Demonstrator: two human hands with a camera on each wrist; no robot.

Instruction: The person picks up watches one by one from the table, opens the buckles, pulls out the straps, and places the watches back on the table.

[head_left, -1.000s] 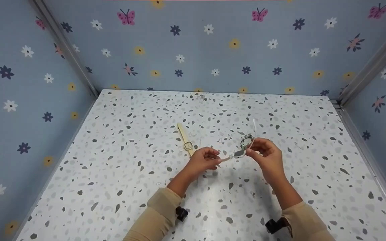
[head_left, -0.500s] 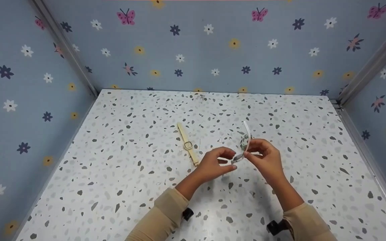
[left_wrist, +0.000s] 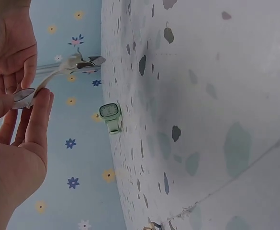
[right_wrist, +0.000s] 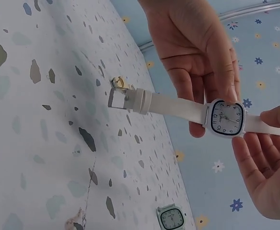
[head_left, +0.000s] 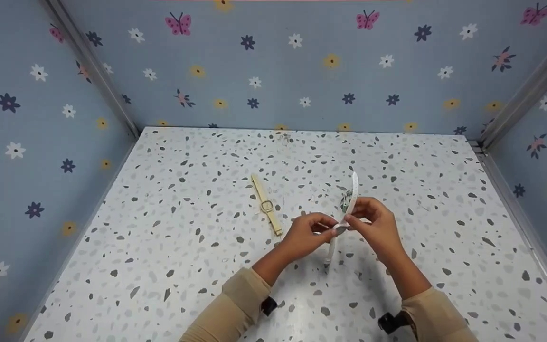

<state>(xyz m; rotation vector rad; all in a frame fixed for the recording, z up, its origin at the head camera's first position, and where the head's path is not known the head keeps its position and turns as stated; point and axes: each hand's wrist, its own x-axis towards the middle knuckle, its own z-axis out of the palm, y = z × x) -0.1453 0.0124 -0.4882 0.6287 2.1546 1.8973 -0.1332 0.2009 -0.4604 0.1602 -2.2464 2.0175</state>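
Observation:
A white wristwatch [right_wrist: 227,118] with a square dial is held up between both hands above the speckled table. My left hand [head_left: 306,236] pinches its case between thumb and fingers. With thumb and fingertips, my right hand [head_left: 378,221] grips the strap beside the case. The holed strap end [head_left: 354,183] points up and away, while the buckle end [head_left: 328,261] hangs toward me. A pale green watch [left_wrist: 109,110] lies on the table behind the right hand, partly hidden in the head view. To the left, a cream-yellow watch [head_left: 267,206] lies stretched out flat.
The white speckled tabletop [head_left: 183,247] is bordered by blue flowered panels [head_left: 283,71] at the back and both sides. Metal posts [head_left: 98,66] stand at the back corners. Dark wrist cameras [head_left: 268,306] sit on both tan sleeves.
My left hand has let go of the buckle end of the strap, moved right and taken hold of the watch case. The white watch has turned, its buckle end swinging down toward me.

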